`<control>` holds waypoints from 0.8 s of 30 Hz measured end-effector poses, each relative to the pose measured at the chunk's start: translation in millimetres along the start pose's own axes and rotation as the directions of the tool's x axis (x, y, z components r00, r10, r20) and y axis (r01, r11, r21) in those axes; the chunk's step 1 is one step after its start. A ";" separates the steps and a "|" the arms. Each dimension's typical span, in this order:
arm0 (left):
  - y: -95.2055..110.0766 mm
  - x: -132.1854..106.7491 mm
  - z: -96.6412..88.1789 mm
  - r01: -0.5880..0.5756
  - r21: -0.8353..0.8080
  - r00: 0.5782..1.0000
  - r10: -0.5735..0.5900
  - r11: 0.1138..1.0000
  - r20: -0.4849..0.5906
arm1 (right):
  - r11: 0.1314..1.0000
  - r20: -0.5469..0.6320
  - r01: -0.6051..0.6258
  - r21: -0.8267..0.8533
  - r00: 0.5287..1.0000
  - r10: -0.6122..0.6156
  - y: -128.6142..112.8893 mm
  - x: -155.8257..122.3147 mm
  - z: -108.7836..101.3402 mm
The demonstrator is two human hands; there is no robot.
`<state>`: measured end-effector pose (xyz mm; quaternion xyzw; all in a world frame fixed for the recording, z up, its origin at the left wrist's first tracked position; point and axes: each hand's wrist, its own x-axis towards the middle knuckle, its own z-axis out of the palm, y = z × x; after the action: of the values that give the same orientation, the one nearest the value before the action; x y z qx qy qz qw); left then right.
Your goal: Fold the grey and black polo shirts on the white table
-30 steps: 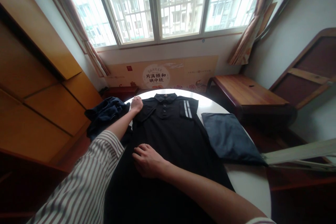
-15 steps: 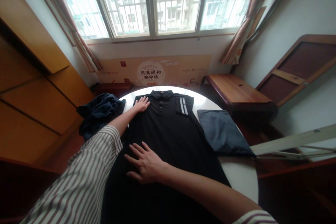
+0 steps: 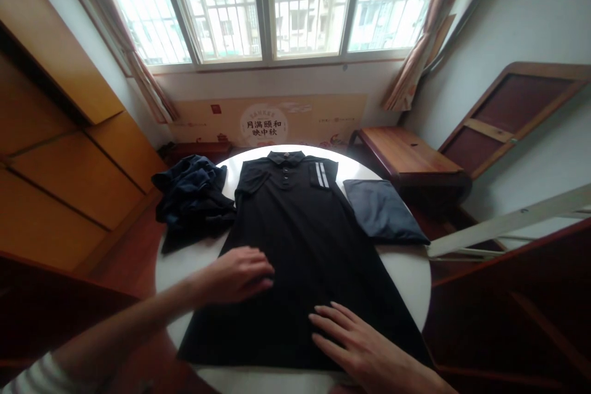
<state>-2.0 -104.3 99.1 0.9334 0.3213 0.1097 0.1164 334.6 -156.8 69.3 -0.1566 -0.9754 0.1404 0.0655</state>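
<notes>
A black polo shirt [image 3: 295, 258] lies flat and lengthwise at the centre of the frame, with the collar toward the window and the hem toward the wearer of the camera. It rests on a round white surface [image 3: 406, 277], and the hem reaches the near edge. The shirt has a buttoned placket and two pale stripes at upper right. The left hand [image 3: 235, 274] enters from lower left, its fingers [image 3: 261, 274] held together and loosely curled at the shirt's left edge, holding nothing. The right hand [image 3: 355, 338] lies at lower right on the shirt's lower part, its fingers [image 3: 330, 326] slightly spread and flat, also holding nothing. A crumpled navy garment [image 3: 194, 203] lies just beside the shirt at upper left. A folded dark blue cloth [image 3: 381, 212] lies just beside it at upper right. Beyond the surface, a wooden bench [image 3: 406, 157] stands at upper right, and a printed poster [image 3: 268, 126] lines the wall below a barred window [image 3: 263, 6].
</notes>
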 end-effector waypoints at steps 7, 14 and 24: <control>77.5 -102.2 54.0 0.025 0.308 0.989 0.022 0.951 -0.145 | 0.930 -0.262 -0.099 -0.353 0.965 0.004 -4.8 -53.5 36.0; 75.7 -117.4 71.2 0.064 0.343 0.968 0.025 0.937 -0.248 | 0.940 -0.390 -0.182 -0.288 0.919 0.059 -3.3 -54.2 16.5; 72.9 -111.3 66.2 0.125 0.205 0.908 -0.028 0.971 -0.418 | 0.916 -0.394 -0.199 -0.348 0.918 0.049 -4.1 -49.4 8.0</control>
<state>-27.2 -239.5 42.8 0.8828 0.3855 0.2621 -0.0573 378.6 -178.6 58.8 -0.2530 -0.9407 -0.0807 0.2110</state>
